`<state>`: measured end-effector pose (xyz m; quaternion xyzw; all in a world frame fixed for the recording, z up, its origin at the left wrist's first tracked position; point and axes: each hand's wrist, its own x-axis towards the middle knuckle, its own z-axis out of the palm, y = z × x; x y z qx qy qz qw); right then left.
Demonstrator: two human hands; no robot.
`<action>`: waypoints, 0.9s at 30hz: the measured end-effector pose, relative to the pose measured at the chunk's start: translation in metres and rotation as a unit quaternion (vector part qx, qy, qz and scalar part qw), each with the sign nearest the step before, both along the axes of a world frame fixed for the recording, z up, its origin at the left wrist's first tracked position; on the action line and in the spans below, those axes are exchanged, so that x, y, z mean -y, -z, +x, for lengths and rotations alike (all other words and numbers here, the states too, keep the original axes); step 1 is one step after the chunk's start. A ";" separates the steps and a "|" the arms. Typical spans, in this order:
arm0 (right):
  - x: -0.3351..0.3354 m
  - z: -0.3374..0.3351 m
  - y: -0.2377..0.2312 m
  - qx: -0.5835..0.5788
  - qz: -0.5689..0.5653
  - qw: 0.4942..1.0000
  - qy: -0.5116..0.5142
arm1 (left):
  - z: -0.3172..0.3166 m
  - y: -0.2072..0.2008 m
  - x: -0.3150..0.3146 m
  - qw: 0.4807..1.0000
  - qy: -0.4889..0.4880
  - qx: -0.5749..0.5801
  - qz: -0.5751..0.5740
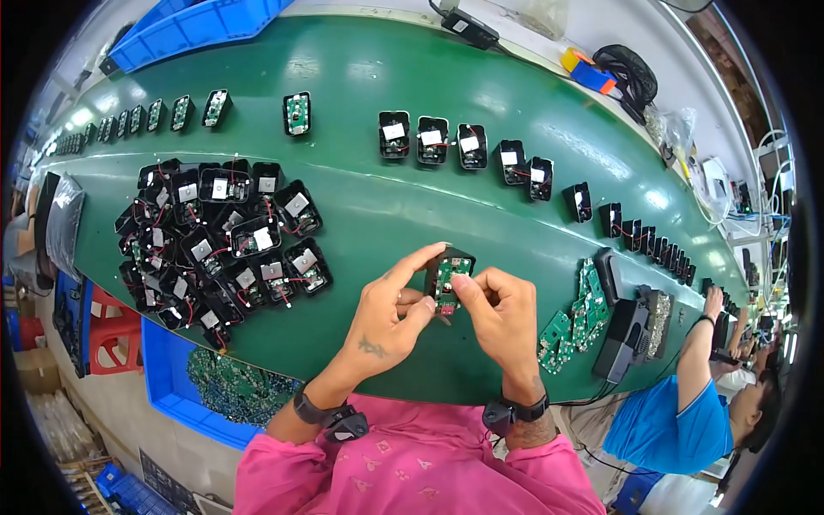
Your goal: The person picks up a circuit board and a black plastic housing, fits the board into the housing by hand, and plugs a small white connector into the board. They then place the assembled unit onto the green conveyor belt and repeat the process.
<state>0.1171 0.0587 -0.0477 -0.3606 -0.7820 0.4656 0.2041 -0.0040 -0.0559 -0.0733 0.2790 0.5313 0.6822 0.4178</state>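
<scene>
Between left grip (386, 313) and right grip (500, 313) sits a circuit board (445, 276).

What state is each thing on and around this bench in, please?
Held casing: open side up, green board at its opening
Left hand: gripping the held casing
Right hand: thumb on the green board
Heaped casings: open, jumbled, wires exposed
Far-row casings: open, spaced in a line
Loose boards: uncased, overlapping
Lower blue bin: open, holding many boards
</scene>
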 end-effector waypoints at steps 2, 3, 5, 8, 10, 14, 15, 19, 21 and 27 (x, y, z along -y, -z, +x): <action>0.001 0.001 0.007 0.018 0.031 0.999 -0.011 | 0.002 0.001 0.000 1.000 -0.013 -0.013 -0.010; 0.002 0.000 0.011 0.017 0.030 0.999 -0.013 | 0.004 0.003 -0.001 0.999 -0.024 -0.025 -0.018; 0.007 -0.005 0.019 -0.058 0.012 0.998 0.022 | 0.004 0.006 -0.004 0.999 -0.041 -0.027 -0.018; 0.011 -0.012 0.017 -0.063 0.020 0.998 -0.014 | 0.008 0.012 -0.010 0.996 -0.076 -0.046 -0.012; 0.016 -0.016 0.015 -0.053 0.030 0.998 -0.036 | 0.010 0.016 -0.012 0.993 -0.095 -0.065 -0.008; 0.017 -0.026 0.015 -0.081 0.032 0.995 -0.055 | 0.007 0.011 -0.011 0.985 -0.150 -0.088 -0.012; 0.016 -0.029 0.012 -0.076 0.000 0.995 -0.060 | 0.005 0.008 -0.010 0.983 -0.159 -0.085 -0.015; 0.016 -0.046 0.021 -0.119 -0.022 0.990 -0.069 | -0.007 0.005 -0.009 0.968 -0.179 -0.165 -0.053; 0.017 -0.056 0.024 -0.138 -0.075 0.986 -0.052 | -0.015 0.005 -0.011 0.945 -0.194 -0.258 -0.054; -0.008 -0.087 0.033 -0.126 -0.156 0.978 -0.057 | -0.075 -0.001 -0.038 0.882 -0.195 -0.416 -0.101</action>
